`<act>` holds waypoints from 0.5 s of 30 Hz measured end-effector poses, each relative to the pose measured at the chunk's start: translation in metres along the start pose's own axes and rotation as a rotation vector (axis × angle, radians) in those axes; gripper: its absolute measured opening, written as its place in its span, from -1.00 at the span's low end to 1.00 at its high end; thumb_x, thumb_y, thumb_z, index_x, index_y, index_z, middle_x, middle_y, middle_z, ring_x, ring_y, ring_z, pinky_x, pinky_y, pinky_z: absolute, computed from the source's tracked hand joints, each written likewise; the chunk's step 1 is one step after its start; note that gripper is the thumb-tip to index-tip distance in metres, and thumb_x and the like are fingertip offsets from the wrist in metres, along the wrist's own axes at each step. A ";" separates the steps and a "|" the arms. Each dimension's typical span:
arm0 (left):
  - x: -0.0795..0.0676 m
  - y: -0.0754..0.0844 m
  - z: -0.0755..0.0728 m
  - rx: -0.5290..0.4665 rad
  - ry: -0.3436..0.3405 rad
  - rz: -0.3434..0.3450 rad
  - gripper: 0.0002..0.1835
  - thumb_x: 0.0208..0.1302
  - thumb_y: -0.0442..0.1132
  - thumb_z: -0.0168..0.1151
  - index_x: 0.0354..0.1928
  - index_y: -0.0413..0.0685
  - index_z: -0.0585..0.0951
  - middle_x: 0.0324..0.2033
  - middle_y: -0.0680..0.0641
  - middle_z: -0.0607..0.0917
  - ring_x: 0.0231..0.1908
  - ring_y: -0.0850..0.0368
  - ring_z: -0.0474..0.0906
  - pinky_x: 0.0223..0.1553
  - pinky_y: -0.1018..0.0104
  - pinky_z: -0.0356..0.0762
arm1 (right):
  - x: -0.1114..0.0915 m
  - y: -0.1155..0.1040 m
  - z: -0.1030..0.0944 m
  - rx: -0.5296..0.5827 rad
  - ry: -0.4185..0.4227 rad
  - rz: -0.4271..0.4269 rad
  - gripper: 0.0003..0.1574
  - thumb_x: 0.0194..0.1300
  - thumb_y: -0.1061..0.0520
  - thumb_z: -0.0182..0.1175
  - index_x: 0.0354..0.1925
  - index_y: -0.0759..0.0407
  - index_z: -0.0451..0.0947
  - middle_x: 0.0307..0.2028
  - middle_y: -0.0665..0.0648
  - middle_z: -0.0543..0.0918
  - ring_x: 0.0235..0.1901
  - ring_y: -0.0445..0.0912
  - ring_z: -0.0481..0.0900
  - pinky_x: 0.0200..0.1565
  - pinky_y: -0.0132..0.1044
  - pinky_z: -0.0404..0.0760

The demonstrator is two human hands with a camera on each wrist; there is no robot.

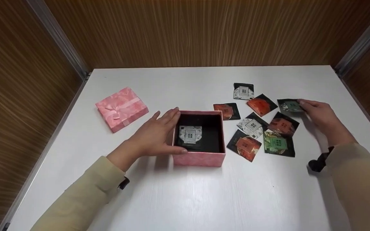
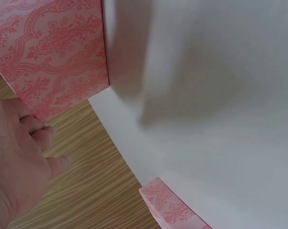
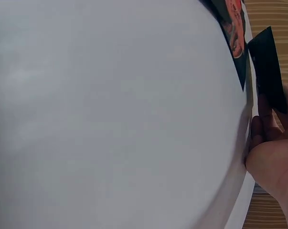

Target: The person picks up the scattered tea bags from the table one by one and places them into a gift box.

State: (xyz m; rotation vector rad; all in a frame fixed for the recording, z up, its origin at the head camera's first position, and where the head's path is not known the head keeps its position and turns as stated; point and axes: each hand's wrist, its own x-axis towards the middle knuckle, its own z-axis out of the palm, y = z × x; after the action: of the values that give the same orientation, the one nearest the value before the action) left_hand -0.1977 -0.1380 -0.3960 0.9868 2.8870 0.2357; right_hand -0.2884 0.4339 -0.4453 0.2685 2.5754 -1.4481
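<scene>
An uncovered pink box (image 1: 198, 159) with a dark inside stands mid-table. Inside it lies a black-and-white tea sachet (image 1: 190, 136). My left hand (image 1: 153, 136) rests against the box's left side, straight thumb over the front rim and fingers toward the back left corner. In the left wrist view, its fingertips touch the patterned box wall (image 2: 62, 52). At the right, my right hand (image 1: 321, 117) pinches a black-and-green tea sachet (image 1: 290, 106) by its right edge. The right wrist view shows this sachet's dark side (image 3: 269, 67), tilted up, with fingers at its lower end.
Several tea sachets lie right of the box, among them an orange one (image 1: 244, 145), a green one (image 1: 279, 144) overlapped by a red one (image 1: 283, 124), and a white one (image 1: 243, 91) farther back. A pink lid (image 1: 122, 109) with a bow lies left. Wood-grain panels (image 1: 191, 35) border the table.
</scene>
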 end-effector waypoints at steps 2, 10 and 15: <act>0.001 0.001 0.000 0.003 -0.001 0.002 0.42 0.14 0.78 -0.03 0.71 -0.18 -0.06 0.70 -0.12 -0.07 0.67 0.01 -0.12 0.63 -0.13 -0.14 | -0.002 -0.001 -0.002 0.022 0.012 0.000 -0.04 0.66 -0.33 -0.10 0.65 0.27 0.09 0.63 0.42 0.07 0.63 0.15 -0.02 0.59 -0.11 0.07; 0.000 0.001 0.000 -0.004 -0.004 0.008 0.42 0.14 0.77 -0.02 0.71 -0.19 -0.07 0.70 -0.13 -0.09 0.67 0.00 -0.13 0.62 -0.14 -0.14 | -0.007 0.002 -0.005 0.235 0.094 0.008 -0.24 0.56 -0.12 0.24 0.57 0.09 0.36 0.39 0.07 0.49 0.27 -0.21 0.41 0.05 -0.59 0.47; 0.000 0.001 -0.001 -0.007 0.002 0.012 0.42 0.15 0.76 -0.01 0.70 -0.19 -0.07 0.70 -0.14 -0.07 0.67 0.02 -0.12 0.62 -0.15 -0.14 | -0.012 -0.001 -0.005 0.404 0.138 -0.010 -0.42 0.51 0.06 0.33 0.43 0.05 0.58 -0.02 -0.18 0.55 -0.07 -0.29 0.47 -0.17 -0.55 0.56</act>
State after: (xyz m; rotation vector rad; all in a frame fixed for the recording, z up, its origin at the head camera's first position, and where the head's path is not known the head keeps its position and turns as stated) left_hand -0.1972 -0.1374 -0.3948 1.0041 2.8807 0.2479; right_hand -0.2774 0.4363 -0.4391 0.4211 2.3607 -2.0128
